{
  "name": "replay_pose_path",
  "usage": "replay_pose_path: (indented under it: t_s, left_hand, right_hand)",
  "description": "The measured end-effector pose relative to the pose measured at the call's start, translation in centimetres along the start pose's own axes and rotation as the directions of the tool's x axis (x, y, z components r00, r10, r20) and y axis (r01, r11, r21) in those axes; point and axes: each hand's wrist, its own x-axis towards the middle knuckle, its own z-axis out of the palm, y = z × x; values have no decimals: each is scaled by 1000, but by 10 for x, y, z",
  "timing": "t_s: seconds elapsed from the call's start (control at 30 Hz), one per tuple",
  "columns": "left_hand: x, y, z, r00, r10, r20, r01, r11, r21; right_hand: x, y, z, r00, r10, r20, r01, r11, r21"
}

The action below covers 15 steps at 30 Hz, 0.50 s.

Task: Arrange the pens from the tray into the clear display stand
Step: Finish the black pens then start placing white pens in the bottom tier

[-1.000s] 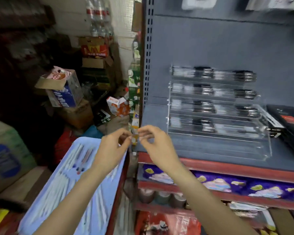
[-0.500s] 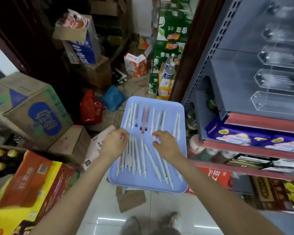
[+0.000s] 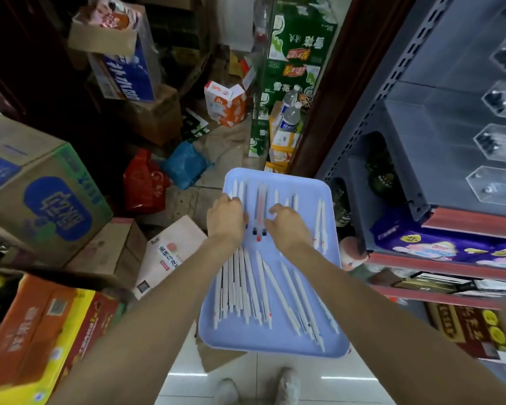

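Both hands are lowered onto the far half of the pale blue tray (image 3: 335,290), where the remaining white pens (image 3: 257,287) lie loose, most of them in a rough fan across the near half. The left hand (image 3: 225,219) is laid knuckles-up over the pens at the far left, its fingers bent down onto them; whether one is already pinched cannot be told, since the fingertips are hidden beneath the hand. The right hand (image 3: 287,226) is held with fingers curled and fingertips resting among the pens just right of a clear-barrelled pen with a red tip (image 3: 259,213), and nothing is seen to be gripped by it.

The clear display stand (image 3: 497,147) is seen on the grey shelf at the right, well apart from the tray and higher, with some tiers already filled.

Several risks are judged likely. Neighbouring pens may be dragged or rolled by the bent fingers, since they lie touching and unsecured. If two are pinched together, one could be dropped to the floor during the lift. The tray's support is not visible, so it may be tipped if pressed on near its far edge.
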Motion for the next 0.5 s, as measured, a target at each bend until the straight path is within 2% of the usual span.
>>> replay_pose_path:
  t_s: [0.1,0.2,0.37,0.5]
  left_hand:
    - [10,6,2,999,-15,-31,16,1000,3]
    - [18,11,5,999,-47,-1,47,998,-33]
    - [27,14,7,988,-131,81,143,974,-178]
    - [36,16,2,983,-125,136,144,979,-143]
  right_hand:
    - [11,-9,8,995,97,24,-96,995,-39]
    - [21,-11,14,982,188,35,-188,982,11]
    - [29,-11,17,976,208,62,-213,973,90]
    - [36,-9,16,968,221,121,-240,955,174]
